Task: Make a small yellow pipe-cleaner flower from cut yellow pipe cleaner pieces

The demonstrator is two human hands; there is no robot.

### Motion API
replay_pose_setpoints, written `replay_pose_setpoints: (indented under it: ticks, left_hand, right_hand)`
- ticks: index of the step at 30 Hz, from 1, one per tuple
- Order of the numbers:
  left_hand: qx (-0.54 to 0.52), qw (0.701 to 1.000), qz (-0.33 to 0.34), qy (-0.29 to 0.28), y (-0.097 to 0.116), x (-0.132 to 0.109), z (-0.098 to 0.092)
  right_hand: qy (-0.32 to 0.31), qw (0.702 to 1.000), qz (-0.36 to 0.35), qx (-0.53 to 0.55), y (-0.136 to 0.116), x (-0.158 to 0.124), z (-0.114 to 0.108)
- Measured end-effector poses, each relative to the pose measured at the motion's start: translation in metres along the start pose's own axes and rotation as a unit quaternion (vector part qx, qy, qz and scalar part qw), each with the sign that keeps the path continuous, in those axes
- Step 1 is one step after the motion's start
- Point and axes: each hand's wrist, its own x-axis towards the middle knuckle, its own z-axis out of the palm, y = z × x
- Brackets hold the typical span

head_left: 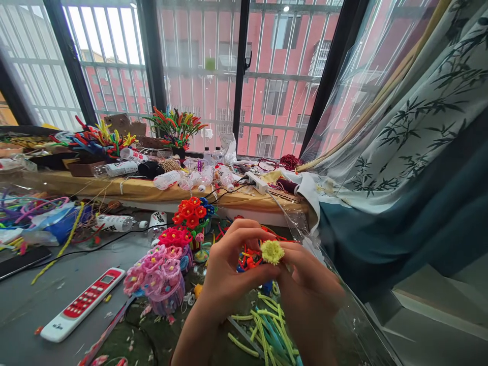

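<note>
A small fuzzy yellow-green ball [272, 252], which looks like coiled chenille stem, is pinched between my two hands over the worktable. My left hand [232, 259] curves round from the left, its thumb and fingertips closed at the ball's edge. From the right, my right hand [305, 274] meets it with bent fingers also closed on the ball; part of that hand is blurred. Below them lie several loose yellow-green chenille stems [263, 330]. Behind the hands are red and blue chenille pieces [251, 259], partly hidden.
To the left stand a pink chenille flower bouquet [158, 277] and red chenille flowers [189, 212]. A red-and-white remote control [84, 304] lies on the grey tabletop [23, 315]. Plastic bottles [168, 179] and a power strip [257, 183] crowd the sill. A curtain [373, 239] hangs at right.
</note>
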Motion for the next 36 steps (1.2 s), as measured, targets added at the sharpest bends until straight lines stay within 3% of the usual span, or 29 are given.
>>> replay_pose_setpoints:
  ticks: [6,16,25,28,31,33,36]
  left_hand:
    - [0.0,0.999,-0.005,0.035,-0.003,-0.004,0.003]
    - [-0.098,0.993,-0.043,0.053,-0.011,-0.006,0.002]
    - [-0.141,0.987,-0.045,0.057,-0.018,-0.007,0.005]
    - [-0.079,0.994,-0.028,0.07,-0.013,-0.005,0.005]
    - [0.044,0.995,0.018,0.089,-0.006,-0.004,0.003]
    - [0.127,0.986,0.056,0.094,0.0,-0.004,0.001]
    - [0.231,0.963,0.112,0.081,0.009,-0.003,-0.001]
  right_hand:
    - [0.016,1.0,0.018,0.004,0.003,-0.004,0.003]
    - [-0.059,0.997,0.015,-0.036,0.0,0.005,0.001]
    - [-0.134,0.973,0.168,0.082,0.009,0.0,0.0]
    - [-0.168,0.956,0.209,0.121,0.012,0.004,-0.002]
    - [-0.144,0.95,0.243,0.137,0.011,0.01,-0.009]
    - [-0.127,0.953,0.241,0.133,0.007,0.013,-0.015]
    - [-0.162,0.959,0.209,0.1,-0.002,0.016,-0.022]
